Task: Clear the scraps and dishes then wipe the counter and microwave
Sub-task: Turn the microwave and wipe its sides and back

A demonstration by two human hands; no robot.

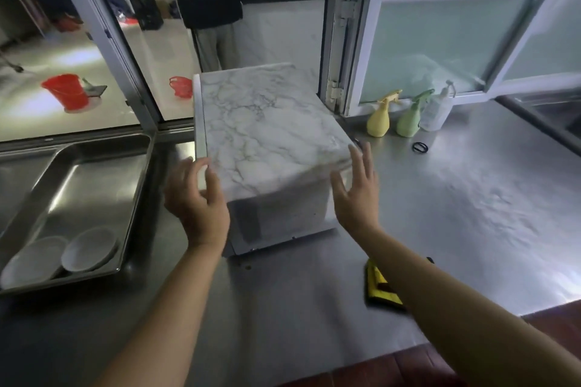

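Hands, left (pixel 198 204) and right (pixel 356 195), grip slack, flank one microwave (pixel 267 135); two bowls (pixel 89 249).

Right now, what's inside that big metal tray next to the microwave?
Two white bowls lie in the near end of the metal tray, one leaning on the other. The rest shows bare metal. Whatever is under the bowls is hidden.

The microwave (pixel 270 141) is standing on the counter (pixel 440 198), with a sink (pixel 94 166) lying to its left and two bowls (pixel 89 250) sitting in that sink's near end. Three bottles (pixel 408 116) are standing far right of the microwave; a cloth (pixel 379 286) is lying near right.
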